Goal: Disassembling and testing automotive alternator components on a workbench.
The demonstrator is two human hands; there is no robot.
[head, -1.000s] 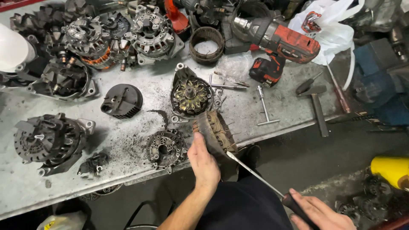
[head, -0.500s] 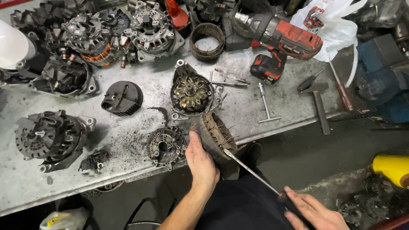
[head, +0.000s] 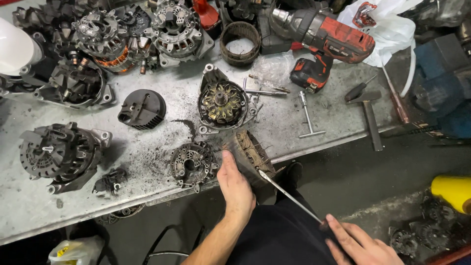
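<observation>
head view shows the left hand clamped over a round wound stator, holding it tilted on its edge at the near lip of the metal bench. the right hand is closed around the handle of a long screwdriver, and the blade tip meets the rim of the stator just beside the left thumb, so both grips are full, neither hand loose. the step in hand looks like prying or scraping at the stator's edge; the next move probably calls for a firm hold from the left hand while the tip levers, with care that the blade does not slip toward the fingers right next to it. just left of the held part lies one rectifier plate, and just beyond it one open housing with a rotor. farther left of the grip sit one black domed cover, one whole alternator and one small black regulator piece. beyond and to the right of the grip are one t-handle wrench, one hammer, one red cordless impact driver and one bare stator ring. at least three more alternator bodies crowd the far left edge; the exact count there is unclear.
</observation>
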